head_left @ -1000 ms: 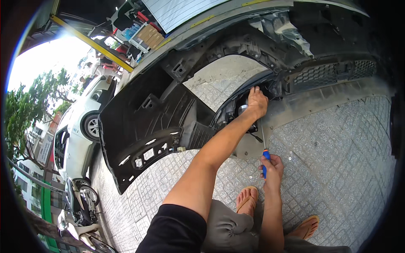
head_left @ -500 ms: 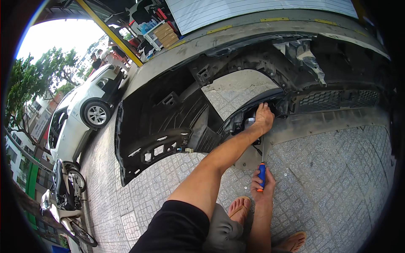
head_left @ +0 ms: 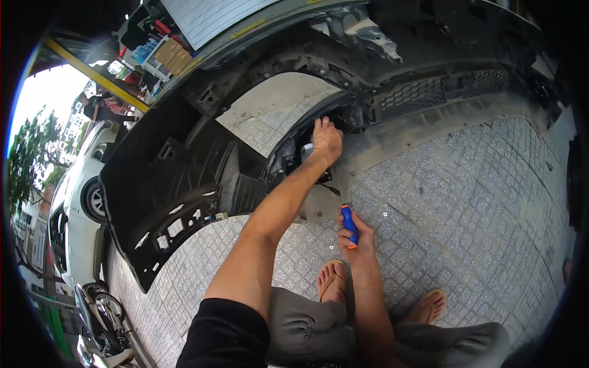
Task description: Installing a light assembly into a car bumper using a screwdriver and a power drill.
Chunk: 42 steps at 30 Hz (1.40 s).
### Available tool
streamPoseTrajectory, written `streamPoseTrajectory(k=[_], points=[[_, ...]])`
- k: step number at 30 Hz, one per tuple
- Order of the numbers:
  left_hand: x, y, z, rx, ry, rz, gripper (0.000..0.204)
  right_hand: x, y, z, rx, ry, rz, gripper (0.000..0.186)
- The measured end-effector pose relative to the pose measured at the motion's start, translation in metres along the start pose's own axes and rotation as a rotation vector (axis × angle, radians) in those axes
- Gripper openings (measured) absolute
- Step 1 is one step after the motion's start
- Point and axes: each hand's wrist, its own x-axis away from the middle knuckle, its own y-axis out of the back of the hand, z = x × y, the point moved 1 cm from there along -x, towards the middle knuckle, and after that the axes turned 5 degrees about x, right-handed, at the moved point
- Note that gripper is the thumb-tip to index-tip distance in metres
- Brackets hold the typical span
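A large black car bumper (head_left: 144,211) lies with its ribbed inner side up on the paving. My left hand (head_left: 327,140), reaching across from the left, has its fingers bent over a black plastic housing (head_left: 289,153) beside the bumper's opening; the fingertips are partly hidden in its dark recess. A short black cable (head_left: 330,189) hangs below that housing. Lower and to the right, my right hand (head_left: 359,240) is wrapped around a screwdriver (head_left: 349,226) with a blue and orange handle. Its shaft points up toward the bumper's edge, and its tip is hard to make out.
Small white washer-like pieces, one a white ring (head_left: 385,214), lie on the paving near my sandalled feet (head_left: 332,281). A white car (head_left: 83,208) and a motorbike (head_left: 101,325) stand at the left. Cardboard boxes (head_left: 173,56) and a yellow post (head_left: 92,73) are behind the bumper.
My view has swung right, so the scene sits further left in the picture. My left hand stays at the housing, and the screwdriver remains in my right hand.
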Motion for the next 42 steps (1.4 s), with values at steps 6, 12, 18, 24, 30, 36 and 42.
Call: streamPoseTrajectory(k=[6,12,18,24,30,36,42], points=[[-0.019,0.012,0.023,0.025,-0.116,0.129,0.025,-0.003,-0.015,-0.005,0.499,0.276,-0.201,0.024],[-0.030,0.023,0.033,0.079,-0.165,0.193,0.027,0.014,-0.044,-0.017,1.773,0.908,-0.707,0.024],[-0.024,0.022,0.023,0.068,-0.210,0.127,0.025,0.004,-0.007,0.007,0.179,0.140,-0.128,0.029],[-0.036,0.021,0.036,0.195,-0.251,0.217,0.027,-0.002,-0.007,0.005,0.752,0.481,-0.261,0.027],[-0.028,0.018,0.033,0.151,-0.243,0.201,0.027,0.018,-0.036,-0.009,1.865,0.788,-0.673,0.026],[-0.030,0.018,0.035,0.127,-0.231,0.174,0.026,-0.001,0.001,0.010,0.126,0.110,-0.073,0.029],[-0.035,0.016,0.035,0.207,-0.242,0.196,0.027,0.003,-0.006,0.002,1.029,0.635,-0.395,0.030]])
